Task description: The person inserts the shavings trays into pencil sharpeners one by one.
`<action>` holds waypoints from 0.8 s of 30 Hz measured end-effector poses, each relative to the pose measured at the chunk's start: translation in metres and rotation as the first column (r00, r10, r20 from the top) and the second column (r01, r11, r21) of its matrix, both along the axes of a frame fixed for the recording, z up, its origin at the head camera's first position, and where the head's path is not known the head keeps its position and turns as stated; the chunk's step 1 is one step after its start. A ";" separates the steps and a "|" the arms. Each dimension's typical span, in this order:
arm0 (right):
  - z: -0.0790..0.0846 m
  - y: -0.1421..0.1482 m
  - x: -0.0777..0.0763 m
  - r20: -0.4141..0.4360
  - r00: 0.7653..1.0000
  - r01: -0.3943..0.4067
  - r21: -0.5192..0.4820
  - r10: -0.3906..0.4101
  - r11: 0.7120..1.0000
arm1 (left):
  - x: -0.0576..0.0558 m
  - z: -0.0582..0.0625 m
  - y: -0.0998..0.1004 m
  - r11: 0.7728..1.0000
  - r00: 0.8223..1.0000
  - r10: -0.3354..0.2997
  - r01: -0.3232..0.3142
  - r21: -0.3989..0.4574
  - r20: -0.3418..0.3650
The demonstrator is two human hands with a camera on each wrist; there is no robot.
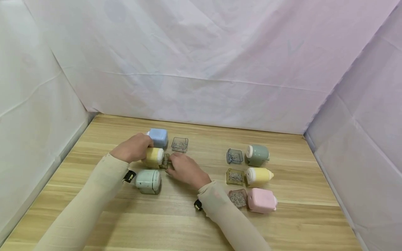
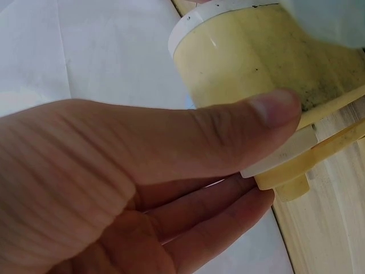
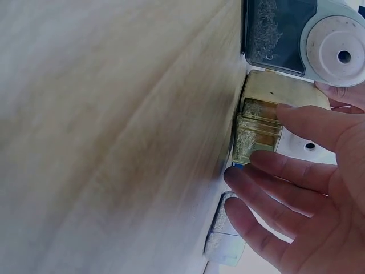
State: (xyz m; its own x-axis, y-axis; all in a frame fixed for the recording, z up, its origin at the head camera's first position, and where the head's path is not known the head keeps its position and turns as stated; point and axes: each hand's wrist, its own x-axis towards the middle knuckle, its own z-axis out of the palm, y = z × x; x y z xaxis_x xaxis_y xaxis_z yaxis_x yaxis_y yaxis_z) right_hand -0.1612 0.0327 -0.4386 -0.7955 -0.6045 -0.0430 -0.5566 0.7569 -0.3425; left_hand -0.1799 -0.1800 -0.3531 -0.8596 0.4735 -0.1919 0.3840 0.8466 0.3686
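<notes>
Past our sleeves (image 1: 97,184), our left grip (image 1: 133,149) pinches the yellow sharpener (image 1: 152,158); toward the tabletop's (image 1: 163,223) right edge, our right grip (image 1: 186,170) pinches its drawer (image 1: 164,161).

Yellow rounded plastic pencil sharpener (image 2: 228,74): smooth, faint sheen, dark smudges and specks. Amber-tinted box-shaped plastic drawer (image 3: 267,129): see-through, shiny-edged; grey flaky shavings (image 3: 246,144) inside look rough. Pink boxy plastic sharpener (image 1: 262,200): smooth, glossy. Pale brown wood-grained tabletop (image 1: 176,219): smooth, soft shine. White cloth backdrop (image 1: 201,99): matt, creased. Cream tubular cloth sleeves (image 1: 84,198): matt, wrinkled near wrists.
</notes>
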 end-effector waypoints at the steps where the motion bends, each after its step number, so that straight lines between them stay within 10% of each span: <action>1: 0.000 0.000 0.000 0.000 1.000 0.001 -0.001 -0.001 1.000 | 0.000 0.000 0.000 1.000 1.000 0.000 0.000 -0.001 0.001; 24: -0.001 -0.006 -0.001 -0.048 0.998 -0.030 0.024 0.031 0.999 | -0.003 -0.001 0.000 1.000 1.000 0.003 -0.003 -0.008 0.005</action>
State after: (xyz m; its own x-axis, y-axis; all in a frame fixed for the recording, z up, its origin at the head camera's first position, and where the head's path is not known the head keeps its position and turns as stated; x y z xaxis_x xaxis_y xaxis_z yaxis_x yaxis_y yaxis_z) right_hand -0.1624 0.0270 -0.4398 -0.7783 -0.6276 -0.0195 -0.5950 0.7470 -0.2967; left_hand -0.1824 -0.1800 -0.3544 -0.8600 0.4694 -0.2002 0.3797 0.8506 0.3637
